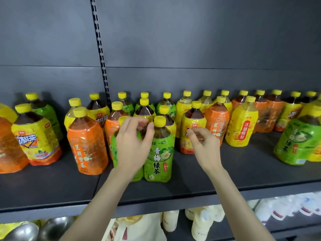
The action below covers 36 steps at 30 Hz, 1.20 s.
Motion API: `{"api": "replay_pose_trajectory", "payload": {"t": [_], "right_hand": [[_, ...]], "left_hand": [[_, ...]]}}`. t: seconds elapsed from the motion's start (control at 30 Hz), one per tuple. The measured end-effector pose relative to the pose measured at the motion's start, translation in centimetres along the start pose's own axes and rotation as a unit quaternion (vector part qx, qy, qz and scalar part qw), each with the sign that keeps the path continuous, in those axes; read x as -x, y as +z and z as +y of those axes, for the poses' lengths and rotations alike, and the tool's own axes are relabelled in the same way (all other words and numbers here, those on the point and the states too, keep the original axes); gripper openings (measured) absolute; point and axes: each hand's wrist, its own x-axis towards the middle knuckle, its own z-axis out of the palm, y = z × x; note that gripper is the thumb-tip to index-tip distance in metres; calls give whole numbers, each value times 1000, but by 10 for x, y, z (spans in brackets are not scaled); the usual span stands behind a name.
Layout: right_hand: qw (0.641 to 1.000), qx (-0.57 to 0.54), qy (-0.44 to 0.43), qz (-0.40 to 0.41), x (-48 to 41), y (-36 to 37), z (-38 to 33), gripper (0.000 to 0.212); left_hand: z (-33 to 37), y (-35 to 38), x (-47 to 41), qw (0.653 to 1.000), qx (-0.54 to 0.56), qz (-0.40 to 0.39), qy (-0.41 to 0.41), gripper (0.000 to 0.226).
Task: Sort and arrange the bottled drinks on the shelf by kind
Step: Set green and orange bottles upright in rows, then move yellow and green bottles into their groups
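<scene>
One green bottle (159, 153) plain | second green bottle (114, 150) behind left hand (132, 145)

Yellow-capped drink bottles (86, 141) upright on dark shelf (234, 173), green, orange, yellow labels mixed; green-label bottle (159, 150) front centre.

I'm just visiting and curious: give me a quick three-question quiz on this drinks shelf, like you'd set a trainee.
1. True or false: every visible cap on the shelf is yellow.
2. The front bottle between the left hand and right hand has which label? A orange, B green, C blue.
3. Fill in: the near bottle just left of the left hand has an ___ label.
Key: 1 true; 2 B; 3 orange.
</scene>
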Motion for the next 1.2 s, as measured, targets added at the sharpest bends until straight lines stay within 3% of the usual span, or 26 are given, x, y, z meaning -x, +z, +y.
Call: {"api": "replay_pose_trajectory", "payload": {"t": [0.13,0.3,0.5,0.63,0.83,1.1,1.2], "right_hand": [[1000,7,-16,2,-37,-15,14,9],[997,39,-34,-50,-83,-24,36,36],[983,-14,9,-182,-121,-19,56,69],[973,15,5,-231,-129,-13,71,72],[983,63,-67,-161,-112,-29,81,71],[990,0,-80,-117,-91,-77,95,58],[994,-25,-74,-78,-84,-93,102,60]], "left_hand": [[14,33,-41,994,-73,-76,-10,29],[14,67,-89,953,-177,-217,-111,54],[18,91,-112,875,-326,-333,-135,42],[23,89,-115,881,-316,-326,-132,40],[32,101,-102,899,-328,-281,-72,41],[60,131,-81,905,-330,-269,-13,47],[70,143,-61,920,-324,-220,17,48]]}}
